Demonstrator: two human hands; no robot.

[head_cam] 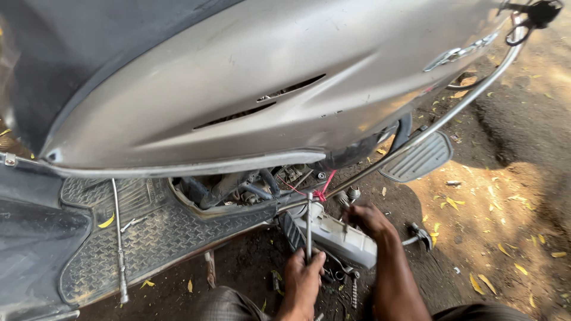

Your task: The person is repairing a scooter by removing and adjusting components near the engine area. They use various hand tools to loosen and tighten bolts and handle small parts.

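The left hand [303, 276] is sitting lowest in view, its fingers closing in a fist around a thin upright metal rod [308, 223] that is rising toward the scooter's underside. Just beside it, the right hand [367, 219] is reaching in against a pale grey engine cover [336, 238]; its fingers are curling, but what they are gripping cannot be told. The silver side panel [238, 101] is overhanging the work, blocking much of the engine bay, where hoses and a red wire [324, 189] are crowding in. A long extension bar [119, 241] is lying on the rubber floor mat [160, 232]. A folding footrest [417, 157] is jutting out over leaf-strewn dirt.
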